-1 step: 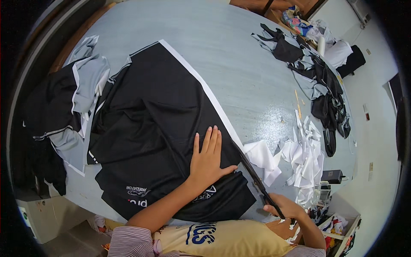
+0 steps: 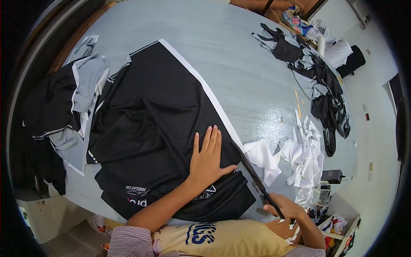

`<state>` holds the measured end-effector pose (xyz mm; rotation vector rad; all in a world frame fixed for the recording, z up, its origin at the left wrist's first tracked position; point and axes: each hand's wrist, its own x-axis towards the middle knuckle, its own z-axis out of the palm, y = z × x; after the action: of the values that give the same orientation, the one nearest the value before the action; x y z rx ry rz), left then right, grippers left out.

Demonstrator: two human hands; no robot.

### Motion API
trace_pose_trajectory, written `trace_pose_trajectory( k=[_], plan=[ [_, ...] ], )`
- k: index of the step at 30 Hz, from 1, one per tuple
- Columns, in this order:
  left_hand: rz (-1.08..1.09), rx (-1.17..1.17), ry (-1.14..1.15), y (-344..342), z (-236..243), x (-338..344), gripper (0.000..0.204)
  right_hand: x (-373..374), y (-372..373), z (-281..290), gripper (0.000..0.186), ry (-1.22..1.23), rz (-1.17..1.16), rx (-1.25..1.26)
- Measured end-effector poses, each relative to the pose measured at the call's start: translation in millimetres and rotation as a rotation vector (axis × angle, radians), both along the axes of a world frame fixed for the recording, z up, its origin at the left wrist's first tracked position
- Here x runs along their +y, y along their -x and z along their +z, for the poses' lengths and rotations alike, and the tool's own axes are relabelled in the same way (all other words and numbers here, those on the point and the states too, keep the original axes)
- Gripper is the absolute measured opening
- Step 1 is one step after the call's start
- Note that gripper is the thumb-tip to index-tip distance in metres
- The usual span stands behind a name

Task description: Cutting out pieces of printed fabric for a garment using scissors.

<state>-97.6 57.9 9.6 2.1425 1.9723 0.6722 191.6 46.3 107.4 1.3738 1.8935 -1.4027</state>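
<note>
A large piece of black fabric (image 2: 167, 111) with a white strip (image 2: 201, 83) along its right edge lies spread on the table. My left hand (image 2: 205, 156) rests flat on it, fingers stretched and slightly apart. At the fabric's right edge, my right hand (image 2: 284, 207) grips long black scissors (image 2: 254, 177) by the handles. The blades point up and to the left, between the black fabric and the white edging. From there a white cut strip (image 2: 263, 159) trails off to the right. Pale printed logos (image 2: 137, 190) show on the fabric's near part.
White fabric scraps (image 2: 306, 160) are heaped on the grey table (image 2: 239, 64) right of the scissors. Black and grey offcuts (image 2: 321, 81) line the far right edge. More black and grey fabric pieces (image 2: 60, 98) hang over the left edge. A black power adapter (image 2: 333, 176) sits at the right.
</note>
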Motion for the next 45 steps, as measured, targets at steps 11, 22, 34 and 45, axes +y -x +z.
trace_pose_trajectory(
  k=[11, 22, 34, 45],
  plan=[
    [0.006, 0.025, -0.007, 0, -2, -1, 0.109, -4, 5, -1, 0.052, -0.047, 0.016, -0.077],
    [0.027, 0.01, 0.002, 0, 0, -1, 0.11, 4, 19, 3, 0.053, -0.084, 0.056, -0.003],
    [0.021, -0.009, 0.013, 0, -1, -2, 0.11, 6, 27, -2, 0.062, -0.092, -0.019, -0.095],
    [0.022, -0.018, -0.003, 0, -2, -1, 0.108, 14, 49, -3, 0.059, -0.187, 0.037, -0.126]
  ],
)
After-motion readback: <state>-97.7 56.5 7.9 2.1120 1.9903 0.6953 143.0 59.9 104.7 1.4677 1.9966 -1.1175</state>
